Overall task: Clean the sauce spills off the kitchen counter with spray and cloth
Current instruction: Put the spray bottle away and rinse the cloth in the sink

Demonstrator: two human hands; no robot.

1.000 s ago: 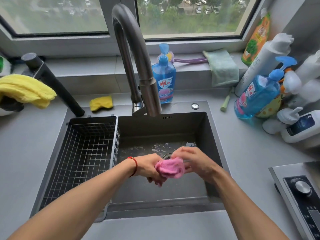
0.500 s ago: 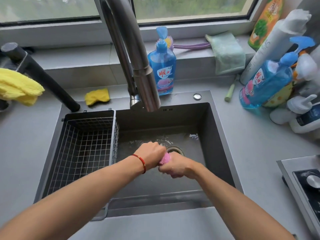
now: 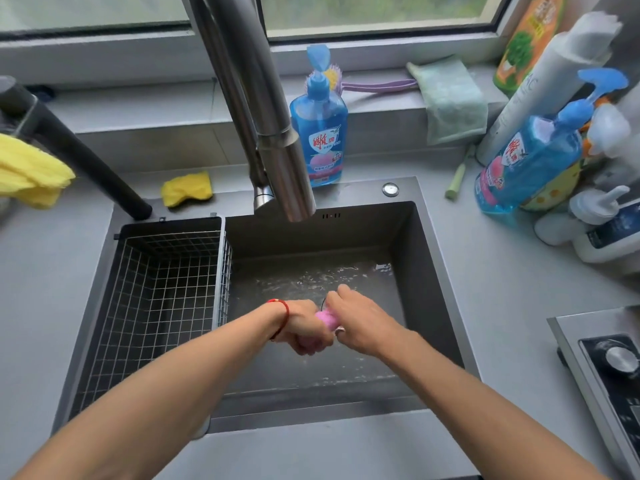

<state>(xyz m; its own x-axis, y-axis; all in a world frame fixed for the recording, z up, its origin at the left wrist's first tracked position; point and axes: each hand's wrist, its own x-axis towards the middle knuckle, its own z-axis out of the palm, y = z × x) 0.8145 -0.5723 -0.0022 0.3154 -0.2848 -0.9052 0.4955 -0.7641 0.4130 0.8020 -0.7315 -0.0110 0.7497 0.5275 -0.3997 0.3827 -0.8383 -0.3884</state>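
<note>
Soft daylight from the window [image 3: 381, 12], glare on wet sink [image 3: 408, 237], wide-angle bending at edges

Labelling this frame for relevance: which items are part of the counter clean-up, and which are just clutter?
In use:
- pink cloth, wrung between left hand and right hand
- sink, wet at the bottom
- faucet above it

Lying about:
- wire basket
- yellow sponge
- yellow cloth
- blue soap bottle
- green cloth
- stove knob
</note>
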